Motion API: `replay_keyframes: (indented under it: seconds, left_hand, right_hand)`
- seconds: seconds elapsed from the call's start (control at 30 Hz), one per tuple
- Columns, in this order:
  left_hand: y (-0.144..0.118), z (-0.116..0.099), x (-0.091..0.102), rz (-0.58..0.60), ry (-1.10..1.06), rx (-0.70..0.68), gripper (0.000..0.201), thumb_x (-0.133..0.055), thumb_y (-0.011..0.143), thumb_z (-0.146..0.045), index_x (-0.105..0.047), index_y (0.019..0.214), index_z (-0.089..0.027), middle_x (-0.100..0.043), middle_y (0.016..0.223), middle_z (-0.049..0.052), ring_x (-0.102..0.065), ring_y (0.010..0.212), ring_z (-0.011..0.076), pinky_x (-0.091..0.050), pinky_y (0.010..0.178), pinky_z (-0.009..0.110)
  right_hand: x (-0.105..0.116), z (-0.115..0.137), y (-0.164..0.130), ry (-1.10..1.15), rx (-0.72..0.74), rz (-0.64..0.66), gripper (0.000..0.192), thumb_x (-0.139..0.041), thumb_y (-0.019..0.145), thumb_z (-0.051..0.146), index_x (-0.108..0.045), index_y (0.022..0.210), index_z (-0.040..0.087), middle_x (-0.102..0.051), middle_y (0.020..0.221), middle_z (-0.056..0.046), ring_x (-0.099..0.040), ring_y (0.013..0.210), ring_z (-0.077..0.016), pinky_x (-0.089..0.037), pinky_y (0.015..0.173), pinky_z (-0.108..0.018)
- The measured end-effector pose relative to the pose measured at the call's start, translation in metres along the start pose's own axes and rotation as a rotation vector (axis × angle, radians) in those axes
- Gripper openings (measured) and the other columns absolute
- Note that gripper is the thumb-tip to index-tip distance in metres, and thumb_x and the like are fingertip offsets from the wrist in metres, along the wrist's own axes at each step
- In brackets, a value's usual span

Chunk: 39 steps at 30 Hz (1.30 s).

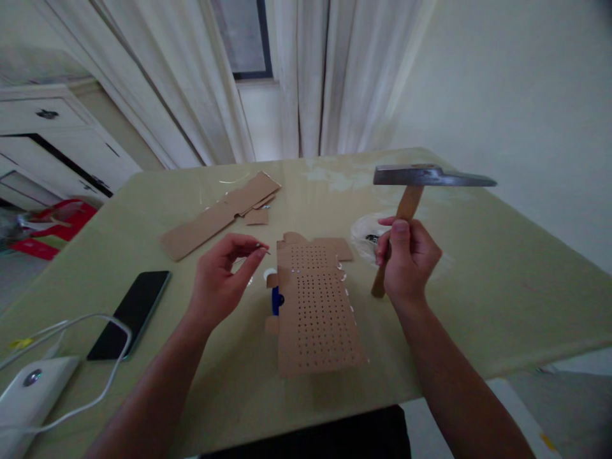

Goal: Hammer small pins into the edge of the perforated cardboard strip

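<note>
My right hand (408, 261) is closed around the wooden handle of a hammer (408, 201), raised above the table with its metal head uppermost. The fingertips of my left hand (224, 271) pinch a small thin nail (266, 250), just left of a cardboard box (318, 306). Rows of small holes cover the box's top face. A blue piece (275, 301) shows at its left side, and white bits line its right edge. Behind the hammer handle lies a clear plastic bag (366, 233) with small dark things in it.
Flat cardboard strips (220, 220) lie at the back left of the table (502, 280). On the left are a phone (131, 312), a white power bank (36, 401) and a looping white cable (117, 376). Curtains (310, 83) hang beyond the far edge.
</note>
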<state>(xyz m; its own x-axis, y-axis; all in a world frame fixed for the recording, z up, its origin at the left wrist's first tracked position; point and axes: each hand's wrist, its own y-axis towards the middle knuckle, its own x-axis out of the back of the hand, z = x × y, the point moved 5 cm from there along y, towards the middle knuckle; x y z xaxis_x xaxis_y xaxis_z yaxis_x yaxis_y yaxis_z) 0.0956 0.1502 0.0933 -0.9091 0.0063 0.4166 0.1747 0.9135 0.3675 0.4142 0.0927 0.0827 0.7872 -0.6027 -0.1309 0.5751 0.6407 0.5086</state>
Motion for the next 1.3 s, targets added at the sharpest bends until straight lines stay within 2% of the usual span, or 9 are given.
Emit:
replay_keyframes:
  seconds: [0.07,0.13,0.23,0.37,0.63,0.87,1.3]
  left_hand:
    - [0.013,-0.036,-0.016,0.168,0.081,-0.18,0.013,-0.077,0.098,-0.035,-0.078,0.102,-0.022,-0.082,0.096,0.004,-0.075,0.089,0.0181,-0.061,0.083,0.031]
    - [0.024,-0.063,-0.03,0.335,0.092,-0.284,0.009,-0.076,0.1,-0.031,-0.079,0.102,-0.022,-0.081,0.092,0.002,-0.072,0.084,0.0161,-0.057,0.076,0.027]
    - [0.033,-0.081,-0.041,0.437,0.045,-0.319,0.008,-0.075,0.101,-0.027,-0.078,0.105,-0.021,-0.081,0.092,0.001,-0.071,0.082,0.0149,-0.056,0.074,0.026]
    - [0.032,-0.07,-0.048,0.471,0.016,-0.273,0.009,-0.073,0.102,-0.026,-0.077,0.109,-0.022,-0.082,0.095,0.001,-0.071,0.084,0.015,-0.055,0.072,0.026]
    - [0.034,-0.055,-0.036,0.557,0.061,-0.219,0.008,-0.073,0.103,-0.028,-0.077,0.104,-0.022,-0.079,0.093,0.0,-0.07,0.082,0.0136,-0.054,0.072,0.025]
    - [0.031,-0.046,-0.041,0.666,0.033,-0.132,0.011,-0.073,0.104,-0.032,-0.076,0.105,-0.021,-0.08,0.095,0.0,-0.073,0.083,0.0149,-0.055,0.071,0.026]
    - [0.03,-0.041,-0.048,0.724,0.101,-0.147,0.01,-0.07,0.105,-0.031,-0.074,0.104,-0.022,-0.078,0.089,-0.001,-0.071,0.077,0.014,-0.054,0.069,0.026]
  right_hand:
    - [0.0,-0.001,-0.001,0.008,-0.006,-0.003,0.041,-0.071,0.106,0.058,-0.075,0.095,0.019,-0.054,0.054,0.008,-0.043,0.039,-0.0085,-0.032,0.037,-0.021]
    - [0.001,-0.002,-0.002,0.012,-0.012,-0.004,0.04,-0.07,0.106,0.058,-0.076,0.096,0.02,-0.054,0.054,0.007,-0.043,0.039,-0.0086,-0.032,0.038,-0.021]
    - [0.001,-0.003,-0.002,0.009,-0.03,-0.005,0.039,-0.07,0.106,0.057,-0.076,0.095,0.02,-0.054,0.054,0.007,-0.044,0.04,-0.0089,-0.032,0.038,-0.021]
    - [0.004,-0.003,-0.001,0.011,-0.034,-0.033,0.04,-0.07,0.106,0.057,-0.075,0.094,0.02,-0.055,0.054,0.007,-0.044,0.04,-0.0088,-0.033,0.037,-0.021]
    - [0.007,-0.004,0.002,0.01,-0.041,-0.039,0.038,-0.071,0.106,0.056,-0.075,0.095,0.02,-0.054,0.054,0.007,-0.043,0.039,-0.0096,-0.031,0.036,-0.021]
    - [0.006,-0.003,0.001,0.0,-0.027,-0.028,0.033,-0.069,0.108,0.053,-0.077,0.094,0.024,-0.052,0.054,0.006,-0.042,0.038,-0.0122,-0.028,0.035,-0.026]
    - [0.005,-0.002,0.001,-0.004,-0.027,-0.03,0.032,-0.068,0.109,0.051,-0.077,0.094,0.024,-0.053,0.054,0.006,-0.041,0.038,-0.0116,-0.026,0.035,-0.026]
